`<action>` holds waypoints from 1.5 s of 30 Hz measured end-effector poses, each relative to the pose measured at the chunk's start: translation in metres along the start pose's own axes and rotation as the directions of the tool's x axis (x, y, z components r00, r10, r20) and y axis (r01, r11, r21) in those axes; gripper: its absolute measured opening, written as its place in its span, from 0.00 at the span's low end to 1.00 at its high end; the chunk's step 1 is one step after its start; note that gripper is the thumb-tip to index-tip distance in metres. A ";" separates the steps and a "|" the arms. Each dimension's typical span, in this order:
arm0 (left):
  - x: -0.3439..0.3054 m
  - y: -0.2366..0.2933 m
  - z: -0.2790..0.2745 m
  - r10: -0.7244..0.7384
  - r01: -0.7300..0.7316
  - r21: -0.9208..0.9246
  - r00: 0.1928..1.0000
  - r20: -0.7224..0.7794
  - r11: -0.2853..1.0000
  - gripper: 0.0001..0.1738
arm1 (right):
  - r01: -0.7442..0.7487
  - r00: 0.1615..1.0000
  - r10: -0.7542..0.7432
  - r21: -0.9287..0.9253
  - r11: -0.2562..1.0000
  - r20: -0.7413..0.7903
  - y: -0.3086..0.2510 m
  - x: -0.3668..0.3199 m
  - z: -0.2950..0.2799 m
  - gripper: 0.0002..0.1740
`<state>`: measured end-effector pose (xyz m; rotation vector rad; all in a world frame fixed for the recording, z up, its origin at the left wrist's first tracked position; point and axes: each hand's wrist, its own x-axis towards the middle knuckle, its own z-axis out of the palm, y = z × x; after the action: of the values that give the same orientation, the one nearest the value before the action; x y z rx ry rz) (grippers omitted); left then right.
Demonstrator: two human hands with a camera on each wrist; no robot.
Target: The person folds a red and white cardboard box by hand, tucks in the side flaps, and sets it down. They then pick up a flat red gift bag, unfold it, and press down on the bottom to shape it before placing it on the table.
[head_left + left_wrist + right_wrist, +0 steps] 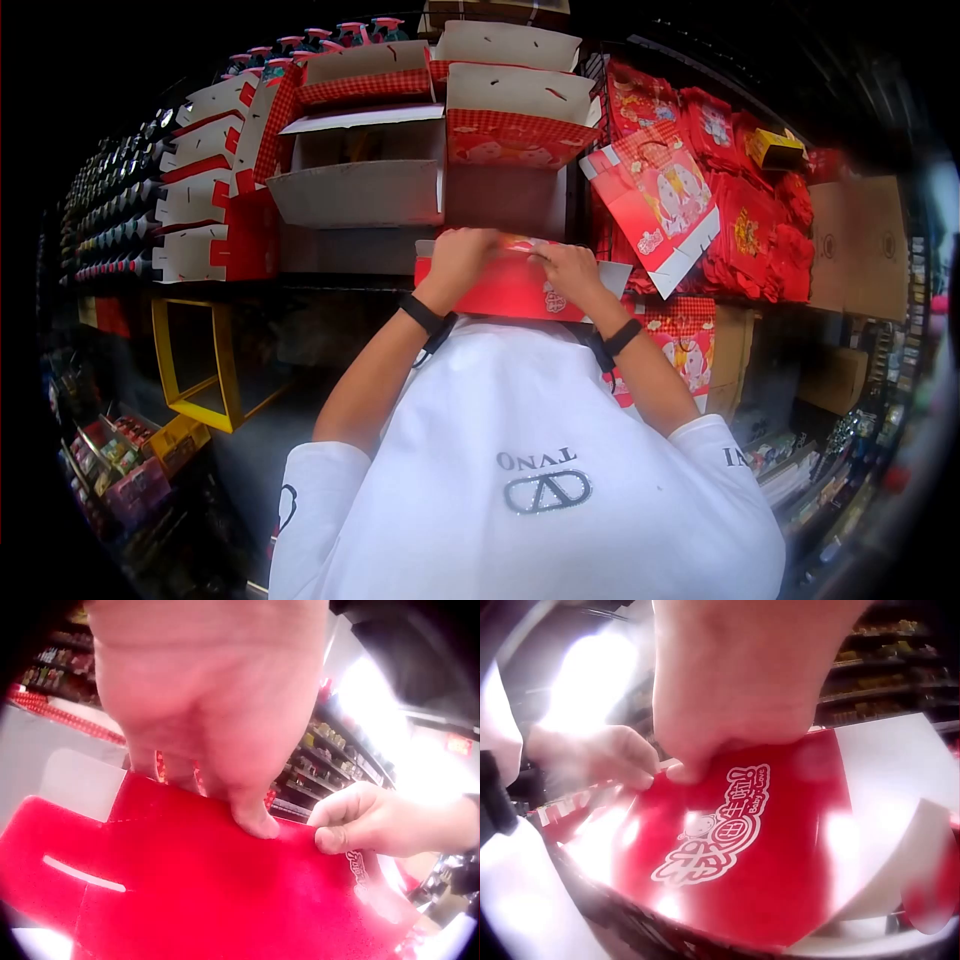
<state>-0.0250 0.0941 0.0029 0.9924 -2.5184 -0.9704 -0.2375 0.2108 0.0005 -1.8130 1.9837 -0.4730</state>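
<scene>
In front of the person's chest is a red cardboard gift box (510, 292) with white printed lettering and white side flaps. The left hand (462, 262) grips its upper edge, thumb (255, 819) on the red face and fingers behind the panel. Close beside it, the right hand (572, 272) pinches the same edge. Seen from the right wrist, the printed panel (802, 817) bends below the right hand (742, 690), with a white flap (889, 761) sticking out at the side. A slot and fold lines show on the box (165, 900) in the left wrist view.
Open red-and-white boxes (360, 195) fill the shelf ahead. To the right, a flat printed box (655, 200) leans over red packages (750, 230), beside a brown carton (858, 245). A yellow frame (230, 370) stands low on the left. Spray bottles (352, 35) line the back.
</scene>
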 end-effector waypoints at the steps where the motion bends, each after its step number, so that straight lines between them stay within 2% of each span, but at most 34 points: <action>1: 0.002 0.003 0.006 0.081 -0.082 -0.015 0.995 -0.061 0.997 0.08 | -0.001 1.000 0.001 0.017 1.000 -0.021 -0.001 0.000 0.000 0.11; 2: 0.004 0.005 0.010 0.159 -0.163 -0.024 0.980 -0.123 0.986 0.08 | 0.000 0.999 0.001 0.035 0.999 -0.043 -0.003 0.002 0.000 0.12; 5: 0.008 0.016 0.014 0.050 -0.050 0.006 0.999 -0.014 0.999 0.07 | -0.039 0.990 0.034 0.038 0.998 0.139 -0.017 0.008 -0.020 0.15; 8: 0.011 0.016 0.008 0.027 -0.024 -0.048 0.998 0.056 0.999 0.08 | 0.097 0.995 -0.097 -0.026 0.995 0.001 0.002 -0.002 -0.013 0.13; 11: 0.010 0.012 0.010 0.028 -0.028 -0.009 0.999 0.018 1.000 0.07 | 0.103 0.993 -0.109 -0.124 0.987 -0.041 0.014 -0.008 -0.026 0.11; 14: 0.011 0.014 0.011 0.035 -0.035 0.007 0.998 0.050 0.999 0.08 | 0.036 0.996 -0.050 -0.184 0.982 -0.076 0.022 -0.018 -0.015 0.12; 17: 0.017 0.015 0.011 -0.057 0.055 0.020 0.993 0.104 0.998 0.07 | 0.035 0.994 -0.057 -0.212 0.977 -0.096 0.011 -0.020 -0.019 0.11; 20: 0.013 0.015 0.001 -0.003 0.003 0.002 0.995 0.095 1.000 0.09 | 0.069 0.976 -0.103 -0.173 0.983 -0.193 0.019 -0.024 -0.007 0.11; 25: -0.004 -0.010 -0.046 -0.011 0.008 0.064 0.998 0.054 0.998 0.11 | 0.024 0.967 -0.042 -0.075 0.997 -0.250 0.027 -0.032 -0.012 0.10; 26: -0.006 -0.013 -0.050 -0.028 0.023 0.079 0.998 0.054 0.997 0.11 | 0.019 0.966 -0.030 -0.044 0.999 -0.257 0.028 -0.034 -0.011 0.10; 29: -0.017 -0.016 -0.038 -0.033 0.038 0.091 0.997 -0.064 0.995 0.08 | 0.076 0.965 -0.098 -0.099 0.992 -0.243 0.026 -0.030 -0.008 0.10; 32: -0.018 -0.014 -0.033 -0.036 0.049 0.134 0.995 -0.094 0.990 0.08 | 0.094 0.957 -0.118 -0.104 0.990 -0.264 0.031 -0.030 -0.001 0.10; 35: -0.014 -0.011 -0.029 0.010 0.003 0.180 0.997 -0.072 0.984 0.08 | 0.062 0.966 -0.084 -0.099 0.993 -0.244 0.026 -0.030 -0.005 0.09; 38: -0.008 -0.001 -0.012 0.124 -0.121 0.078 0.992 -0.039 0.990 0.08 | 0.105 0.963 -0.129 -0.111 0.988 -0.238 0.023 -0.028 -0.003 0.09; 41: -0.002 0.006 0.003 0.060 -0.062 0.120 0.998 0.022 0.991 0.09 | 0.103 0.975 -0.129 -0.151 0.983 -0.180 0.017 -0.026 -0.007 0.10; 45: 0.000 0.018 -0.001 -0.023 0.015 0.151 0.998 0.051 0.988 0.07 | 0.092 0.976 -0.116 -0.134 0.987 -0.183 0.020 -0.030 -0.014 0.12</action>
<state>-0.0336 0.1034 0.0161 1.0486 -2.6638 -0.8320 -0.2599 0.2428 0.0040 -2.0241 2.0928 -0.5852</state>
